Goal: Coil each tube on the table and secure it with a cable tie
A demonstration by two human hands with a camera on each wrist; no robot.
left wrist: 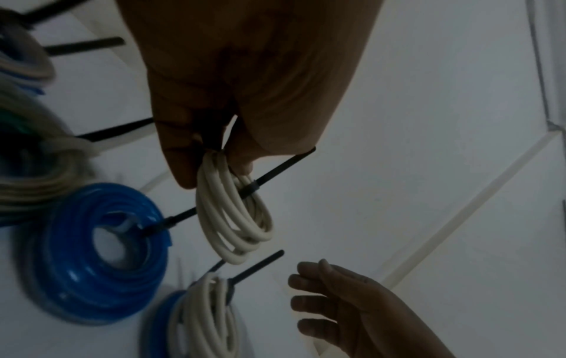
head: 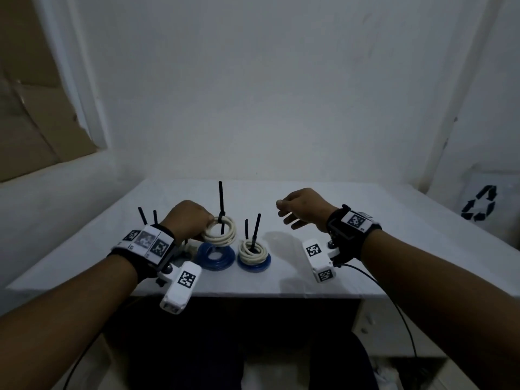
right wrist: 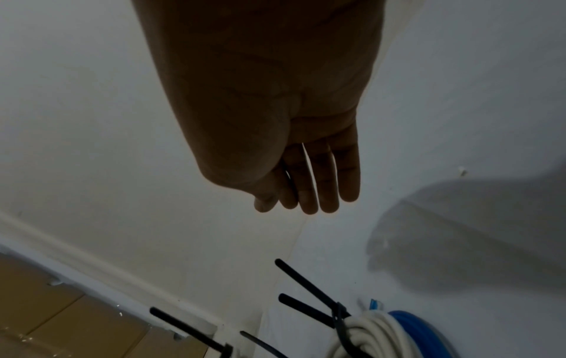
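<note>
While blurred, left-wrist-only green coil (left wrist: 15, 126).

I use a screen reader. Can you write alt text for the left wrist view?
The left hand holds up a coiled white tube bound with a black cable tie, above a tied blue tube coil on the white table. The right hand hovers open nearby.

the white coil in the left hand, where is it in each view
Head: the white coil sits left of centre, gripped by the left hand, above a blue coil.
Left wrist: centre of the picture, hanging from the fingers, its black cable tie pointing up right.
Right wrist: not in it, as far as I can tell; the white coil at the bottom edge lies on a blue one.
Shared landmark: the white-on-blue stack.
</note>
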